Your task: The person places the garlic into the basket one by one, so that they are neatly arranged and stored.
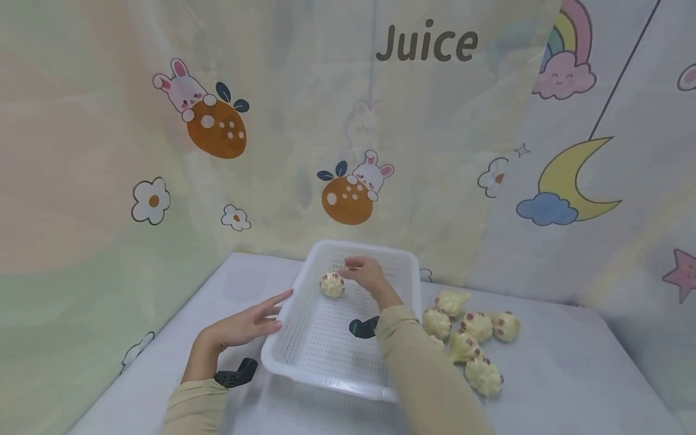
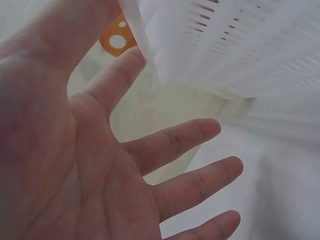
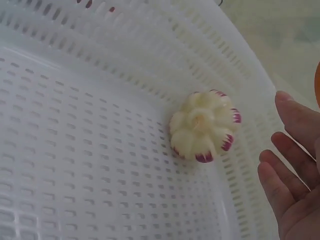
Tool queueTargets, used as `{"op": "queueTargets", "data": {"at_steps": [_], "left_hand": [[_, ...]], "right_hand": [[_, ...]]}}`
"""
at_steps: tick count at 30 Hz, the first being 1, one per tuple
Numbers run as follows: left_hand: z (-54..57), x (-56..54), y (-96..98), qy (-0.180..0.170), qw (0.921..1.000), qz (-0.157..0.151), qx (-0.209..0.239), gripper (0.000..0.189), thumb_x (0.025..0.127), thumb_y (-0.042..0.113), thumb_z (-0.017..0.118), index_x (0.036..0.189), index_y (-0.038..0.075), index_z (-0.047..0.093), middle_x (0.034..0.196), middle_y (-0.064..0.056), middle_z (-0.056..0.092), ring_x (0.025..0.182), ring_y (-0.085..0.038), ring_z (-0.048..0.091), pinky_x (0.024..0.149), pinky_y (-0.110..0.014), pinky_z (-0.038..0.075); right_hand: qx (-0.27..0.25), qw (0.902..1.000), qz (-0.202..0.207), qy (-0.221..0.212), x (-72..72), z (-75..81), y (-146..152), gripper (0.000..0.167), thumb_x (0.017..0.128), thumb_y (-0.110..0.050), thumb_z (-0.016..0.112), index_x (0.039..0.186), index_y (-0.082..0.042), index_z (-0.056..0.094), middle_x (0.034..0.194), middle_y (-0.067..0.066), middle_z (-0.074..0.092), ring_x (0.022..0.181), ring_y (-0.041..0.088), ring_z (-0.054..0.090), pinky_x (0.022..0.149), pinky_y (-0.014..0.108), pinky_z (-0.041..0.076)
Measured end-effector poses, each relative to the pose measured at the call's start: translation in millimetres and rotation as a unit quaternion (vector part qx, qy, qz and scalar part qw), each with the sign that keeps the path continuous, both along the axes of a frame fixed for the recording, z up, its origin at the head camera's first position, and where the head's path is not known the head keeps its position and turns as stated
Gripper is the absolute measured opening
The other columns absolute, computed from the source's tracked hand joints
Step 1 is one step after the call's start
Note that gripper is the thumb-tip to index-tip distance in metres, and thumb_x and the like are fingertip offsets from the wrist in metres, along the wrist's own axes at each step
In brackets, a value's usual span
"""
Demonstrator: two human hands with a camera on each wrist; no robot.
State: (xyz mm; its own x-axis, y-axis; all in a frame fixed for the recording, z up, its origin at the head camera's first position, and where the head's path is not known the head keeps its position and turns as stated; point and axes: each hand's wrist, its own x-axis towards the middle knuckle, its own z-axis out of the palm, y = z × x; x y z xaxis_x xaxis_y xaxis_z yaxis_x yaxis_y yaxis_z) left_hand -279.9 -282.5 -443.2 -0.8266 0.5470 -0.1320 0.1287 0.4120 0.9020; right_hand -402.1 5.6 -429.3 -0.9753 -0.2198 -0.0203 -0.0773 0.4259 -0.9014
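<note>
A white perforated plastic basket (image 1: 331,344) sits on the table. Inside it, toward the far left, lies one garlic bulb (image 1: 332,285), cream with purple-tipped cloves; the right wrist view shows this bulb (image 3: 202,125) against the basket wall. My right hand (image 1: 367,275) hovers over the far part of the basket, just right of the bulb, fingers extended and holding nothing. At the left wall, my left hand (image 1: 244,325) has its fingers spread. In the left wrist view, thumb and index fingertip of that hand (image 2: 100,145) meet the basket's edge; the other fingers stand apart from it.
Several more garlic bulbs (image 1: 476,326) are heaped on the white table (image 1: 565,362) right of the basket. Patterned cloth (image 1: 272,181) hangs behind and at the sides. A black wrist device (image 1: 237,373) is on each forearm.
</note>
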Motion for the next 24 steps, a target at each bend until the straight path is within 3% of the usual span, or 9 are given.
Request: {"op": "queueTargets", "data": {"at_steps": [5,14,19,24], "left_hand": [[-3.9,-1.6,-1.2,-0.002,1.0000,0.007,-0.002,0.070,0.097,0.029,0.054,0.153,0.031,0.012,0.152,-0.024,0.024,0.129,-0.034,0.046,0.104,-0.059,0.034],[-3.4,-5.4,-0.7,-0.002,0.9999,0.011,-0.001,0.069,0.097,0.030,0.054,0.152,0.034,0.013,0.153,-0.023,0.024,0.129,-0.034,0.047,0.103,-0.061,0.033],[-4.1,-4.9,0.0,0.001,0.9999,0.011,0.000,0.069,0.097,0.030,0.054,0.153,0.033,0.013,0.153,-0.024,0.024,0.129,-0.035,0.047,0.104,-0.063,0.032],[-5.2,-1.0,-0.7,0.007,0.9998,0.016,-0.011,0.068,0.097,0.031,0.053,0.152,0.033,0.014,0.152,-0.025,0.025,0.130,-0.037,0.045,0.103,-0.064,0.031]], "right_hand": [[0.022,0.9987,0.023,0.039,2.3,21.2,10,0.047,0.086,-0.026,0.070,0.128,-0.008,0.059,0.131,0.007,0.060,0.121,0.026,0.056,0.102,0.041,0.043],[0.064,0.9905,0.041,0.114,23.9,77.5,29,0.044,0.087,-0.032,0.069,0.127,-0.017,0.061,0.129,0.002,0.062,0.120,0.021,0.058,0.098,0.038,0.048],[0.062,0.9866,0.047,0.143,39.7,94.4,49,0.044,0.087,-0.032,0.069,0.128,-0.019,0.059,0.130,0.002,0.061,0.122,0.020,0.056,0.097,0.038,0.048],[0.065,0.9814,0.063,0.169,58.2,101.3,80,0.047,0.088,-0.032,0.067,0.132,-0.019,0.056,0.133,0.004,0.059,0.123,0.025,0.056,0.096,0.040,0.049]]}}
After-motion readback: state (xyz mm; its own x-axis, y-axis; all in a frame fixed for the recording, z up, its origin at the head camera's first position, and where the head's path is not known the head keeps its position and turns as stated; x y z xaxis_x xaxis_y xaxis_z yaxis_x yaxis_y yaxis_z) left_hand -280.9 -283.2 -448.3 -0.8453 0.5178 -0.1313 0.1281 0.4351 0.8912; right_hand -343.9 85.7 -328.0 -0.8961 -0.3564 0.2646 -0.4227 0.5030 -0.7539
